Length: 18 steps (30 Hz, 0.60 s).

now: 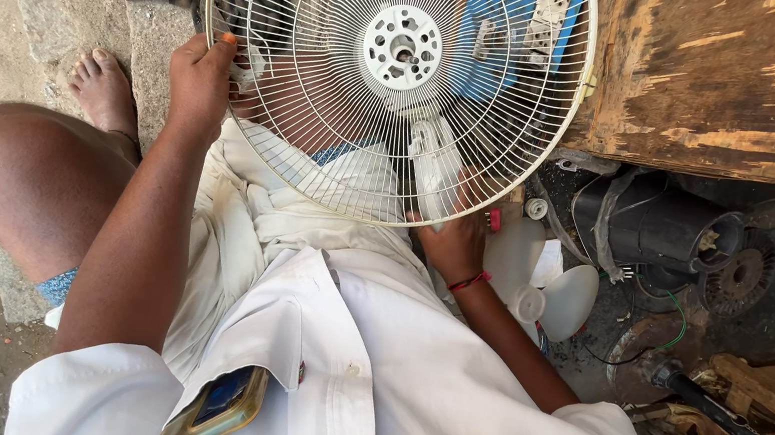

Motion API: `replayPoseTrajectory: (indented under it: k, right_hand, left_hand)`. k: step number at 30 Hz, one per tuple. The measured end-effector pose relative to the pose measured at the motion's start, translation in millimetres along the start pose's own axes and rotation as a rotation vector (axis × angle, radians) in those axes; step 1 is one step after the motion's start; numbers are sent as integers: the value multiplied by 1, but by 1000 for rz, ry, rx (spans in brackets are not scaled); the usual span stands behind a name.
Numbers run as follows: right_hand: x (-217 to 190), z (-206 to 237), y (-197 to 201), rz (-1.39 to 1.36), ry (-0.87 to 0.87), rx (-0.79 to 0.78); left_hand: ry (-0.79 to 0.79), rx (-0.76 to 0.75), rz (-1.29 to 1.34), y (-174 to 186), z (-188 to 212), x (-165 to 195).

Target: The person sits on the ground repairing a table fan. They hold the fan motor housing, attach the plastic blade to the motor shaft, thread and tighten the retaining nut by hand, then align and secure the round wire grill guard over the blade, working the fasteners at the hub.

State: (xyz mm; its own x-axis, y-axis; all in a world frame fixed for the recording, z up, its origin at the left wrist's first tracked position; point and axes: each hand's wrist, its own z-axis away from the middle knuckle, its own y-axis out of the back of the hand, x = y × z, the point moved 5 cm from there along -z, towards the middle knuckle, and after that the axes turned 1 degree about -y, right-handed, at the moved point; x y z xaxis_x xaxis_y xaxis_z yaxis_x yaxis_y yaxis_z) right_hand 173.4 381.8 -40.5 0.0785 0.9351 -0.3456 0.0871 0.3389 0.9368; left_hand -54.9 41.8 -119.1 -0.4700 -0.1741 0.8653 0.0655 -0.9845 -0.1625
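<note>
At the fan guard (392, 77) rim, both hands' grip, left hand (200, 80) and right hand (453, 242).

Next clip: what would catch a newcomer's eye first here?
A round white wire fan guard fills the top centre, gripped at its left rim by the left hand and near its lower edge by the right hand. To the right lies a black motor housing under a worn wooden board.

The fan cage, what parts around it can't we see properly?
- Head view: the right hand sits behind the fan guard; its fingers and grip are hidden by the wires.
- The guard's top is cut off by the upper edge.
- The blue board behind the guard is blurred by the wires.
- The left hand holds the rim; its fingertips curl out of sight.
- The phone is half tucked into a pocket.
</note>
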Motion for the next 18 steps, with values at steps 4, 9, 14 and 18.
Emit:
replayPoseTrajectory:
  k: [4,9,14,18]
  right_hand:
    - [12,9,-19,-5,-260,-108]
    - [44,12,-28,-181,-278,-178]
    - [64,2,-25,-472,-317,-306]
    - [67,-5,-29,-916,-339,-404]
  left_hand:
    - [18,7,-7,1,0,-4]
    - [5,-9,12,-1,0,0]
    - [32,5,12,-1,0,1]
    - [-21,-19,-1,-3,0,2]
